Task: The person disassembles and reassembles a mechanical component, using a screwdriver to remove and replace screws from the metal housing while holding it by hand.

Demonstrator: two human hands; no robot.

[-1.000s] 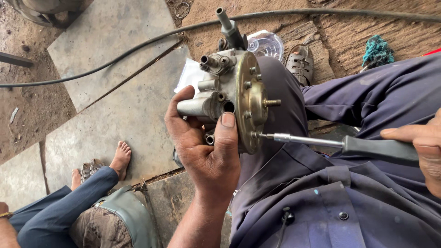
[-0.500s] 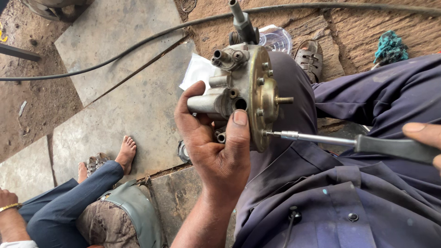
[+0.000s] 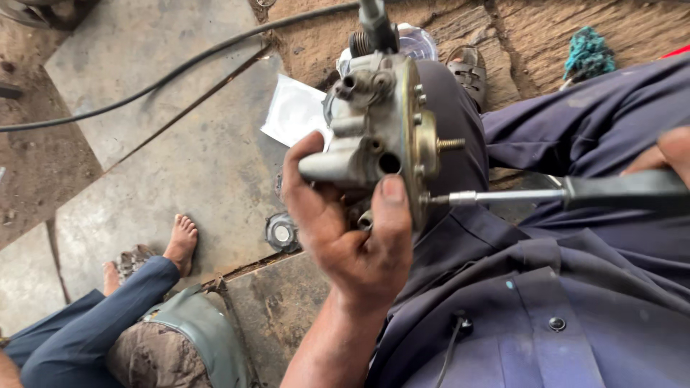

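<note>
**A:** What is sitting at the centre of the frame?

**B:** A left hand (image 3: pixel 352 237) is gripping a grey metal carburettor-like part (image 3: pixel 374 136), fingers wrapping its underside and the thumb pressing on the edge of its round brass-coloured flange. The part is being held up above the person's lap, just above centre.

**A:** And the other hand?

**B:** The right hand (image 3: pixel 665 154) is showing only partly at the right edge, closing around the dark handle of a screwdriver (image 3: pixel 546 194). The shaft is running leftward, its tip meeting the flange near the thumb.

**A:** What is lying around them?

**B:** The person's dark blue clothing is filling the lower right. A black hose (image 3: pixel 180 68) is crossing the concrete slab (image 3: pixel 144 165) in the upper left. Another person's bare foot (image 3: pixel 180 244) is resting at the lower left, and a sandal (image 3: pixel 471 72) is lying on the dirt near the top.
</note>
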